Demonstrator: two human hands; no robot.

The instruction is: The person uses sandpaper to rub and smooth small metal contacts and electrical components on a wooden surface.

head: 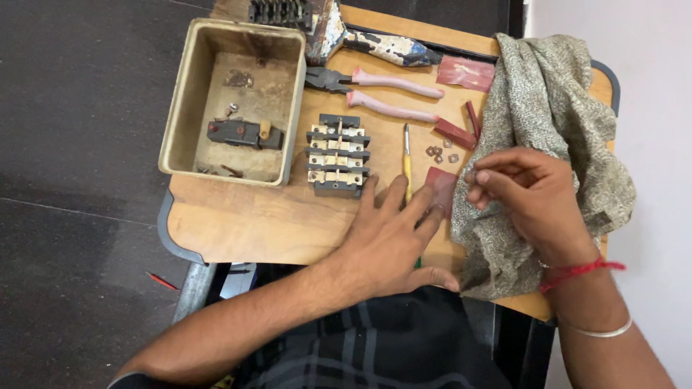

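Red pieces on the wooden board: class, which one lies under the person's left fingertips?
The flat red square beside the yellow screwdriver. The left hand rests its fingertips on it; the other red pieces lie farther up, untouched, near the pliers.

No packages, labels, signs or screens visible

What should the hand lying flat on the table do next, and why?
Probably curl its fingers around the yellow screwdriver. The left hand lies flat right over its handle, holding nothing, while the right hand seems to pinch something tiny above the cloth.
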